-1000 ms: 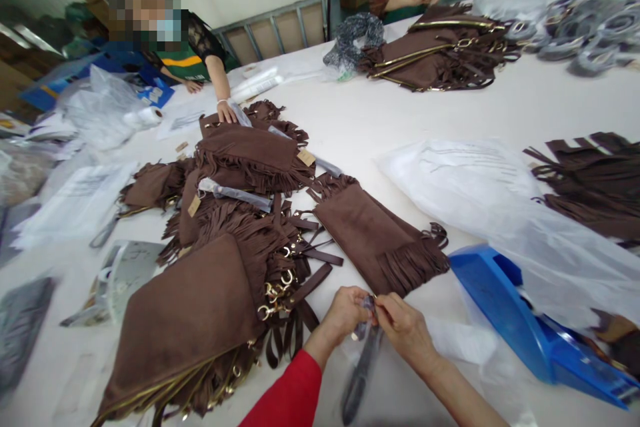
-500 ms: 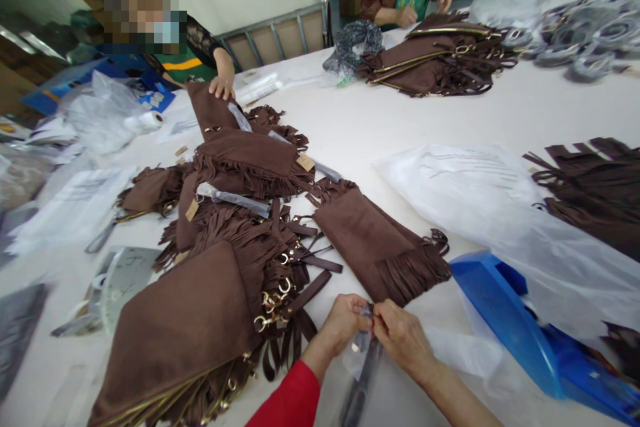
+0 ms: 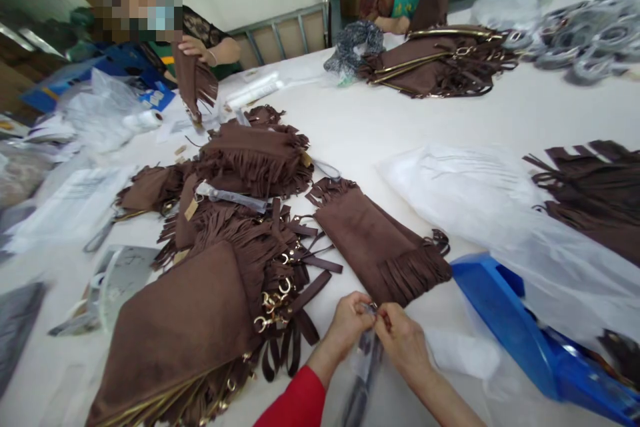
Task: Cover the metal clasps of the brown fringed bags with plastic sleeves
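The white bench (image 3: pixel 330 113) fills most of the frame, with brown bags (image 3: pixel 185 307) at lower left and a blue bin (image 3: pixel 505 320) at lower right. At bottom middle, a wrapped strap (image 3: pixel 357 390) has its top pinched by the left hand (image 3: pixel 347 325) and right hand (image 3: pixel 404 340), fingers (image 3: pixel 385 321) nearly closed

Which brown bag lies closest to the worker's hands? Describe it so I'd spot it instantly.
On the white table, find the left hand and right hand. Just beyond them lies a flat brown fringed bag, slanting towards the blue tray. Unlike the heaped bags to its left, it lies singly.
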`<state>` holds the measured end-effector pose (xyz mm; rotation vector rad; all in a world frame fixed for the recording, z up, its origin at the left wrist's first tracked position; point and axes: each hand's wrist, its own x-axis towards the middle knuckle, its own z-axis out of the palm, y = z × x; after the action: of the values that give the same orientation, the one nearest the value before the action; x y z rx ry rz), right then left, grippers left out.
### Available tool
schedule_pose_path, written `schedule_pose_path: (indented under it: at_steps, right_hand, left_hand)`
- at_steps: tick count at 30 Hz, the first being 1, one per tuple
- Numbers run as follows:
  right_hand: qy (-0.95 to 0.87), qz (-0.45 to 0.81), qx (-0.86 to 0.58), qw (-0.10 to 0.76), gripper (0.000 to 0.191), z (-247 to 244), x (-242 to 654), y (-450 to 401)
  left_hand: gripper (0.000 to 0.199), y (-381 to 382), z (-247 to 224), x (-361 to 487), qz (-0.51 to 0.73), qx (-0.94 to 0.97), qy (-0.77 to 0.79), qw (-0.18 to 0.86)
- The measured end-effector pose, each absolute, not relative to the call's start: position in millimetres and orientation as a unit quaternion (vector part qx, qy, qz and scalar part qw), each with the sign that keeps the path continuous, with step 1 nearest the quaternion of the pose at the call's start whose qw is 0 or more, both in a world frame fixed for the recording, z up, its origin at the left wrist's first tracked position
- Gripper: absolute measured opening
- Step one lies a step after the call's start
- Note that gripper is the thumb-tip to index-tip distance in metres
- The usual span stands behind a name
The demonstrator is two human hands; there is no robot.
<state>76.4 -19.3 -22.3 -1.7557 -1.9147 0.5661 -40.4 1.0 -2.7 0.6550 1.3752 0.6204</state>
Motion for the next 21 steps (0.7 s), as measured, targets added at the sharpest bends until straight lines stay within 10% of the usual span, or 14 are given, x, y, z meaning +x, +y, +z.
schedule_pose_path:
  at_steps: [21]
  right_hand:
    - [-0.690, 0.266, -0.627, 0.243, 0.009, -27.3, 86.3, -16.2]
  left_hand:
    - [0.024, 21.0, 5.8, -58.0, 0.010, 0.736, 0.508, 0.447]
